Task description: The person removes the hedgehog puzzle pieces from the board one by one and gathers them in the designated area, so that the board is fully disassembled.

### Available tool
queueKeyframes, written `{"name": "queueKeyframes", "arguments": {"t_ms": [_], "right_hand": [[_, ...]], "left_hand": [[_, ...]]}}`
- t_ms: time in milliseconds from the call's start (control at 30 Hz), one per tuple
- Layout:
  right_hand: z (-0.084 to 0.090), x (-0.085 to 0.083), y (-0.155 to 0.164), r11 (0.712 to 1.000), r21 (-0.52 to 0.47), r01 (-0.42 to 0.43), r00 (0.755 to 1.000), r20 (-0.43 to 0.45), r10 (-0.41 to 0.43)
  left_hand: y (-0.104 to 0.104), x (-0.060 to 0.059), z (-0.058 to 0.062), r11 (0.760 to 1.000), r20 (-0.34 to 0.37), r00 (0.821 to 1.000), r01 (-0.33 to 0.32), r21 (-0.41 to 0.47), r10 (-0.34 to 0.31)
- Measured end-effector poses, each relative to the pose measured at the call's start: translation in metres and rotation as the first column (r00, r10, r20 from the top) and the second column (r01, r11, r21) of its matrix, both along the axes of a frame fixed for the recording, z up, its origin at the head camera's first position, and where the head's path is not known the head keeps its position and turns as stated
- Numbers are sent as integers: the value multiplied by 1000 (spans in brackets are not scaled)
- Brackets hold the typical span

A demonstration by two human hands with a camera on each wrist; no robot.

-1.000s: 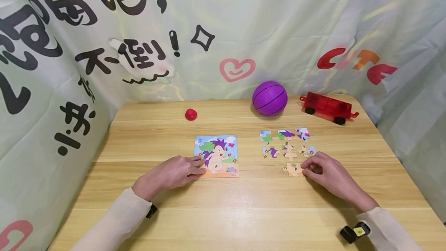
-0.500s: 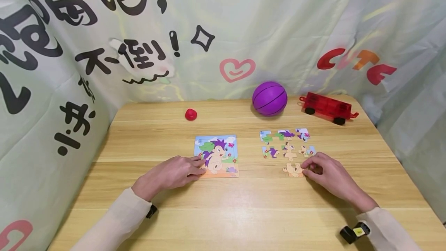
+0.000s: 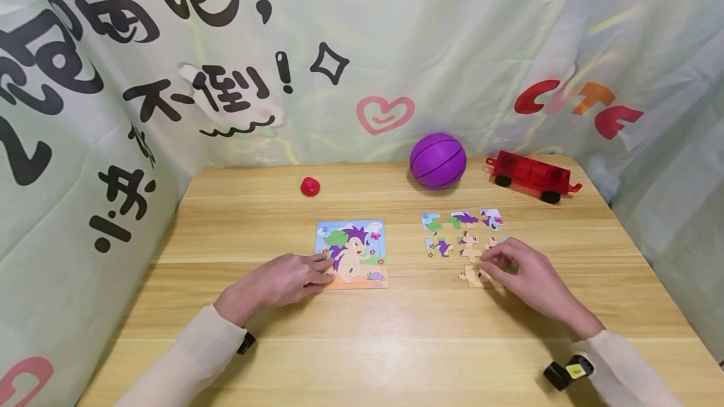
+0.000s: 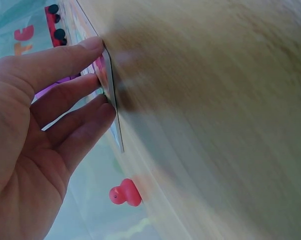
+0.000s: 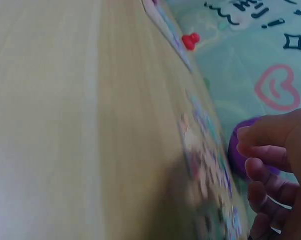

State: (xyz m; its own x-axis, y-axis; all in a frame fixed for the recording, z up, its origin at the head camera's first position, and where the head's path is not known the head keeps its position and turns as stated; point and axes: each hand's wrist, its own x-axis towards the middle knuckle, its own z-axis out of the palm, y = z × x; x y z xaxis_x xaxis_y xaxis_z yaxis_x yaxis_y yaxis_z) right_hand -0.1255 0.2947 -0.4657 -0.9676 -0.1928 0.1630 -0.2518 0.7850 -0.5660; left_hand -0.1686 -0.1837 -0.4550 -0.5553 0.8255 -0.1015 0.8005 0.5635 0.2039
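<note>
- Your left hand (image 3: 283, 281): nearest item, at the near-left corner of the puzzle board (image 3: 352, 252). Fingers straight, tips pressing against the board's left edge; nothing is clasped. The left wrist view shows the fingers (image 4: 65, 60) flat against that thin edge.
- Puzzle board: square picture tray with a cartoon hedgehog, lying flat on the wooden table (image 3: 396, 344). Judged thin, stiff and light; likely to slide on the smooth wood unless you pin an edge, as your left hand does.
- Your right hand (image 3: 523, 278): right of the board, hovering over the loose pieces. Fingers curled, tips at the piece nearest you (image 3: 474, 276). Whether they have pinched it or only touch it cannot be told; the right wrist view is blurred there.
- Piece nearest you: tan, lobed, flat on the table right of the board. Judged light, rigid card with little to catch; take it by opposite edges, or tip one edge up with a fingertip first.
- Other loose pieces (image 3: 460, 231): two rows right of the board, just beyond your right hand, set apart from one another.
- Red knob (image 3: 309, 186): beyond the board, slightly to its left.
- Purple ball (image 3: 438, 160): beyond the board, to its right.
- Red toy truck (image 3: 532, 176): farther right of the board, beside the ball, near the printed curtain (image 3: 362, 49).
</note>
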Motion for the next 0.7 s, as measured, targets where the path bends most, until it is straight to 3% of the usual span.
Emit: {"name": "queueKeyframes", "arguments": {"t_ms": [333, 700], "right_hand": [[9, -18, -52, 992, -105, -64, 995, 72, 72], [7, -33, -116, 961, -204, -187, 971, 113, 212]], "left_hand": [[-1, 0, -1, 1000, -15, 1000, 17, 0, -17], [-3, -1, -2, 1000, -13, 1000, 25, 11, -25]]}}
